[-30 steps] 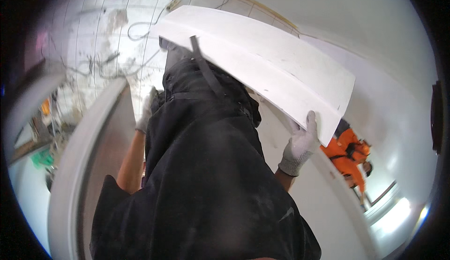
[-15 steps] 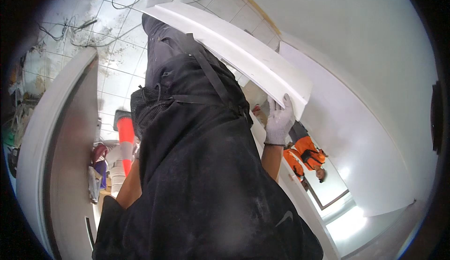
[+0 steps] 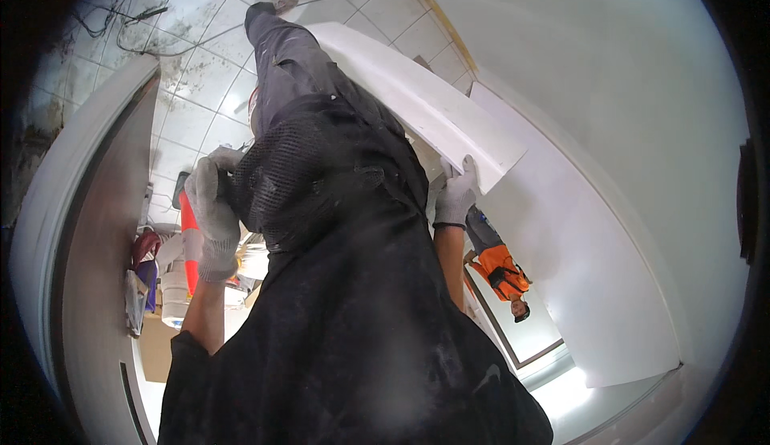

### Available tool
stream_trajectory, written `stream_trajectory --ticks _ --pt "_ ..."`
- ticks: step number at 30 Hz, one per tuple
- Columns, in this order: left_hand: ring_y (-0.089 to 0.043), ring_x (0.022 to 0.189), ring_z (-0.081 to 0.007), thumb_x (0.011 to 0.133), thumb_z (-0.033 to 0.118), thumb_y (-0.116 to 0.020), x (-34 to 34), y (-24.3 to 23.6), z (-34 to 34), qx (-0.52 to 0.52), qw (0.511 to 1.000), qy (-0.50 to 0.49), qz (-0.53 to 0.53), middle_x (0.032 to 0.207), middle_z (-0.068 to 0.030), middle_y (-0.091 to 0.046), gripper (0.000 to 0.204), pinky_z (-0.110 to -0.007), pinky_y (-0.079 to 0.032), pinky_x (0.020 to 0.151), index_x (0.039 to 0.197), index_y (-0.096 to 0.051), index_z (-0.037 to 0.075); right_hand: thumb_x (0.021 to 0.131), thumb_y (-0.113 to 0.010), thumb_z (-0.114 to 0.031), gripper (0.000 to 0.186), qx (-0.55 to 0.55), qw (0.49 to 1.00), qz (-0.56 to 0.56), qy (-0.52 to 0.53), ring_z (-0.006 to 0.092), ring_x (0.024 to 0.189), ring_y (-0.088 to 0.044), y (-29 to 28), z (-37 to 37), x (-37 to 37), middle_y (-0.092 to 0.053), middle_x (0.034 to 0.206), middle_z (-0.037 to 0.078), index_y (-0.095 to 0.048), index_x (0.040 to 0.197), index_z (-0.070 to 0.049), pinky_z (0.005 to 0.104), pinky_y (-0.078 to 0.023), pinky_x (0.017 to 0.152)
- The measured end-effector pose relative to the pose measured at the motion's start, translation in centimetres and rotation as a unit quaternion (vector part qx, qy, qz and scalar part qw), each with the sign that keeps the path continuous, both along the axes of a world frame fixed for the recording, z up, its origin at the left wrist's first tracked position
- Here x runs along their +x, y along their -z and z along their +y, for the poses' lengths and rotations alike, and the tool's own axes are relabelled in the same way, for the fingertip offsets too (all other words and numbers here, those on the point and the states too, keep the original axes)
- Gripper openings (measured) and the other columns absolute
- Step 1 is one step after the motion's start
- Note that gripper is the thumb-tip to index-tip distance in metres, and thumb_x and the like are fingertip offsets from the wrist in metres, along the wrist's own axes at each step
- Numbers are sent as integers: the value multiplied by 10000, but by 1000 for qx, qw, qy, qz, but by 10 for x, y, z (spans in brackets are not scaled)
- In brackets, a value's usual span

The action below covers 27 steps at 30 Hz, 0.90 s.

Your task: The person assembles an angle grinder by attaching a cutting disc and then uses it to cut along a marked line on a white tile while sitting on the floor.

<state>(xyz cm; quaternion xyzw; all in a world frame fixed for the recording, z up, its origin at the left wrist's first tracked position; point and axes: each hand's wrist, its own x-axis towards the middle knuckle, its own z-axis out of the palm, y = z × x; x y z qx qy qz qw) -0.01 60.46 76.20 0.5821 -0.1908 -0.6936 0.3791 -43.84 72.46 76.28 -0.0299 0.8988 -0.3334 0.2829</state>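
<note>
A long white angled panel [image 3: 425,96] slants along my right side, its far part passing behind my dark trousers. My right hand [image 3: 457,196], in a pale knitted glove, is closed on the panel's near end, thumb on its face. My left hand [image 3: 215,212], gloved the same way, is raised beside the black mesh pouch [image 3: 277,184] at my waist. Its fingers curl in against the pouch's left edge, and the fingertips are partly hidden, so what they hold cannot be made out.
To the left stands a grey-brown door [image 3: 104,228] with a white edge. A red traffic cone [image 3: 189,236] and piled goods lie behind my left arm. A cable [image 3: 241,32] crosses the dirty tiled floor [image 3: 188,68]. A person in an orange vest [image 3: 501,272] stands behind my right arm, near a white wall [image 3: 626,124].
My left hand has come up into view beside the pouch. The panel and my right hand have shifted a little down and left in view. My foot now shows at the top.
</note>
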Motion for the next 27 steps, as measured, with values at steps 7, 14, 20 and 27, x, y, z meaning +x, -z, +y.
stream_trajectory --ticks 7,14,20,27 --pt "-620 806 -141 1178 488 -387 -10 -5 -37 -17 998 64 -16 930 -87 -708 647 -288 -485 748 1002 -705 -49 1134 -547 -174 476 82 984 81 -138 340 1334 -622 32 -9 -28 -530 1487 227 -481 1500 123 402 -640 1052" --pt "-598 818 -118 1172 468 -422 -23 0 -55 15 998 54 -7 933 -55 -696 608 -271 -458 733 975 -705 -32 1128 -561 -234 538 -46 996 -31 69 367 1312 -638 21 -41 -17 -535 1475 230 -450 1519 120 418 -650 1033" --pt "-590 816 -129 1163 426 -446 -34 -7 -70 -12 996 84 -41 918 -66 -691 568 -291 -455 738 970 -704 -41 1149 -504 -236 510 -73 984 -53 153 353 1297 -654 1 -62 -12 -542 1461 221 -453 1510 122 406 -637 1053" --pt "-547 752 -116 1155 401 -487 -46 -11 -74 14 998 55 -36 860 -55 -668 535 -280 -430 698 933 -694 -39 1151 -509 -248 519 -57 984 -59 158 339 1318 -647 -5 -56 -15 -507 1545 236 -473 1498 137 387 -628 1052"
